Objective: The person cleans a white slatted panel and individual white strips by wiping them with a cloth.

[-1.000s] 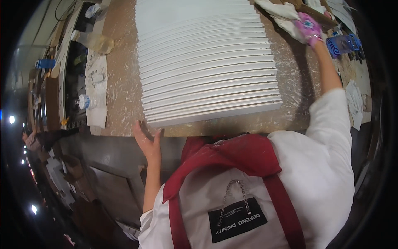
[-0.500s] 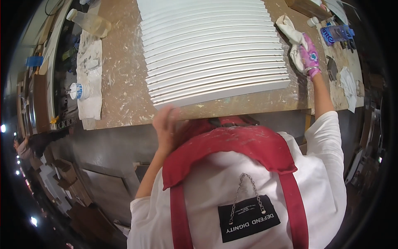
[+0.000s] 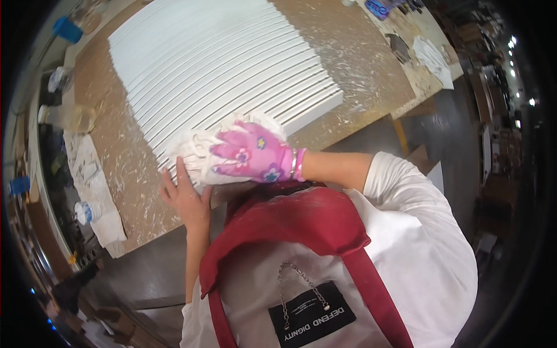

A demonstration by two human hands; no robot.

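Observation:
A large white slatted panel (image 3: 220, 69) lies flat on a paint-spattered wooden workbench (image 3: 360, 64). My right hand (image 3: 255, 156), in a pink flowered glove, presses a crumpled white cloth (image 3: 200, 145) onto the panel's near edge. My bare left hand (image 3: 185, 194) lies flat with spread fingers against the panel's near corner, right beside the cloth. A red apron over a white shirt fills the lower part of the view.
A plastic water bottle (image 3: 87, 211) lies on stained white rags (image 3: 93, 180) at the bench's left end. A blue tool (image 3: 380, 7) and white paper scraps (image 3: 435, 58) sit at the far right corner. Grey floor lies beyond the bench edge.
My right hand has come from the far right of the bench to the panel's near edge with the white cloth. My left hand has stayed at the near corner. The view has tilted.

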